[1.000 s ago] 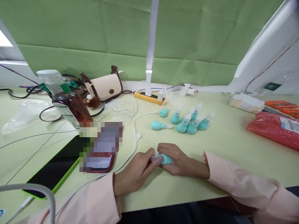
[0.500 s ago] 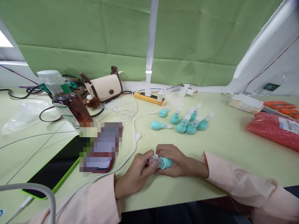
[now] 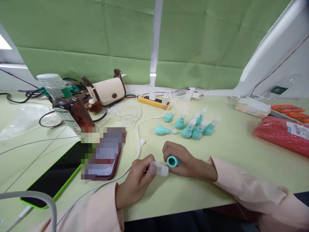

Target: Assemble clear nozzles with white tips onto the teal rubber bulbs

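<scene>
Over the front of the table, my left hand (image 3: 140, 177) pinches a clear plastic nozzle (image 3: 161, 169), its wide collar facing right. Close by on the right, my right hand (image 3: 182, 158) wraps around a teal squeeze bulb (image 3: 173, 161) of a nasal aspirator. The bulb's round open mouth points left, toward the nozzle, and the two parts are separate. Most of the bulb is hidden in my palm. Beyond my hands, several teal aspirators with clear tips (image 3: 187, 131) stand in a cluster. Another aspirator (image 3: 163, 130) lies on its side, and a teal bulb (image 3: 168, 117) lies behind it.
On the left are a green-edged phone (image 3: 60, 174), a red-cased phone (image 3: 106, 154) and a bottle of brown liquid (image 3: 76, 111). A white cable (image 3: 138, 129) crosses the table near my left hand. Behind stand a cream bag (image 3: 107, 90) and a yellow power strip (image 3: 153, 102). A red package (image 3: 277, 132) lies right.
The nozzle has come out of the bulb's mouth. My left hand has shifted slightly left with the nozzle, and my right hand has turned the bulb's opening into view.
</scene>
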The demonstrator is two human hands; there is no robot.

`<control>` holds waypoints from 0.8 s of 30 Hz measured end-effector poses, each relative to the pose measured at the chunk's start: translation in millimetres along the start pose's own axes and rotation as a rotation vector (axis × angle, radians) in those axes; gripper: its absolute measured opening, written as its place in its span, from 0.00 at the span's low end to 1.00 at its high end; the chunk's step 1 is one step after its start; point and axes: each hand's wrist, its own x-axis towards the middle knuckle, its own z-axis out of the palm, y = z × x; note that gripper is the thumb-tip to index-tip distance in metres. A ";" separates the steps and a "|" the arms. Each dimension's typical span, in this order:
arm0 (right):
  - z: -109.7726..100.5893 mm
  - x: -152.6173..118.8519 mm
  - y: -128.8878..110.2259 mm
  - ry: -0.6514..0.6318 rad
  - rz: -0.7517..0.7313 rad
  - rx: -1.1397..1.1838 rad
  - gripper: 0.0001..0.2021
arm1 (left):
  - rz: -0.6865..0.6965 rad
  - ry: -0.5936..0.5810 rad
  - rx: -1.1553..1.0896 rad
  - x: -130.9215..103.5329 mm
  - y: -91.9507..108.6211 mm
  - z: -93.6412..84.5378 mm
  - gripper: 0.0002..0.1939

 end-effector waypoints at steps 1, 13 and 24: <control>-2.1 1.2 1.8 0.026 0.053 -0.055 0.08 | -0.014 -0.003 0.024 1.8 0.2 -0.9 0.17; 0.1 -4.4 28.1 0.198 0.128 -0.154 0.12 | -0.133 0.134 0.052 13.6 -4.4 2.1 0.09; 12.2 -10.4 10.0 -0.091 0.711 1.176 0.11 | -0.064 -0.045 0.021 13.9 -1.1 -1.0 0.15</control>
